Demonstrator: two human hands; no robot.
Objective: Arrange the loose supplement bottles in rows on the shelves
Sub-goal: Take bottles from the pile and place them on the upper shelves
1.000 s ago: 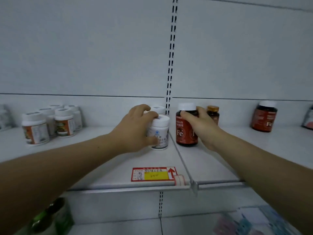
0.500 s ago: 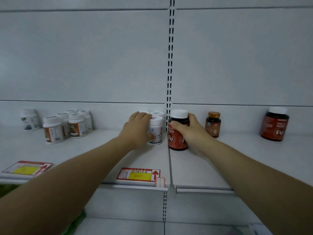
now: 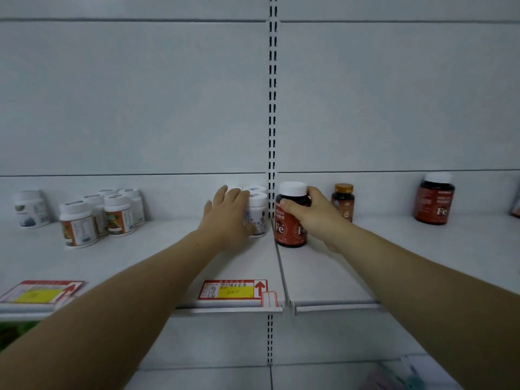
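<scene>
Hands reach from the near side onto a white metal shelf [image 3: 394, 263]. The right hand [image 3: 312, 216] grips a round dark red plastic bottle [image 3: 289, 226] with a white cap and "Fe" on its label. The thumb lies across the front just under the cap, and the fingers curl round the right side of the cap and shoulder. This bottle stands upright on the shelf, just right of the white slotted upright [image 3: 272, 108] that divides the shelving.

The left hand [image 3: 229, 220] rests against a tight cluster of small white plastic bottles [image 3: 260, 208] with white caps, just left of that upright. Its fingers lie close together and nearly straight over the cluster's left front, with the thumb standing apart to the left. The hand hides part of the cluster.

Just right of the right hand, farther back, stands a small brown bottle with a gold cap [image 3: 343, 199]. Well to the right, a second dark red Fe bottle [image 3: 434, 199] stands alone. To the left, well apart from the hands, a group of white bottles with orange and green labels [image 3: 109, 215] stands together. Farther left is a lone white bottle with a grey-blue label [image 3: 31, 208].

A red and yellow price tag [image 3: 233, 289] lies at the shelf's near edge, and a second such tag [image 3: 39, 294] lies at the near left.
</scene>
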